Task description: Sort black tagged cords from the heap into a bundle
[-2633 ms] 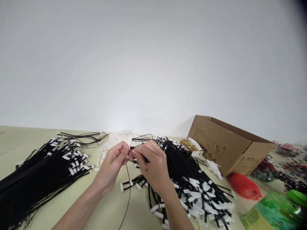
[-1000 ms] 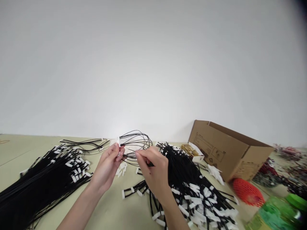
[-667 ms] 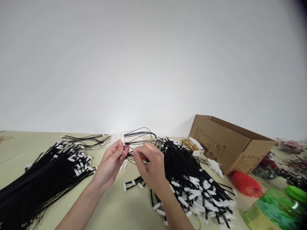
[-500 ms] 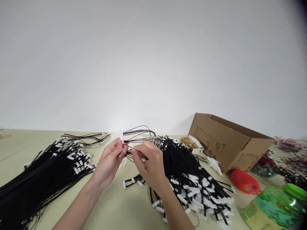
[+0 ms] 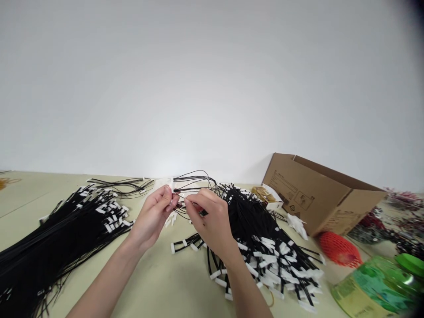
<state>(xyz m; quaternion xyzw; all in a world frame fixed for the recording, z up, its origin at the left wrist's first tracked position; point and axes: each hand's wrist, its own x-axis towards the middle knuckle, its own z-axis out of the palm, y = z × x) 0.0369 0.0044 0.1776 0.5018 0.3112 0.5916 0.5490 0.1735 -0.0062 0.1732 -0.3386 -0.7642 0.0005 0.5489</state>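
My left hand (image 5: 153, 215) pinches a white connector (image 5: 171, 182) between thumb and fingers; several thin black wires (image 5: 194, 178) run from it to the right in a loop. Close beside it, my right hand (image 5: 209, 215) has thumb and forefinger pressed together on one of these wires, a short way from the connector. The lower part of the connector is hidden by my left fingers. Beneath and right of my right hand spreads a pile of black wire harnesses (image 5: 243, 216) with white connector ends. Another thick bundle of black wires (image 5: 62, 238) lies to the left.
At the right stand an open cardboard box (image 5: 318, 194), a small white box (image 5: 270, 197), a red foam net (image 5: 340, 249) and a green-lidded clear jar (image 5: 374, 285). Loose wires (image 5: 124, 186) lie near the wall. Tinsel-like bunches (image 5: 400, 223) sit at the far right.
Both hands stay close together at the connector, with my right thumb and forefinger shifted slightly. The whole view has tilted a little; the piles have not visibly moved.
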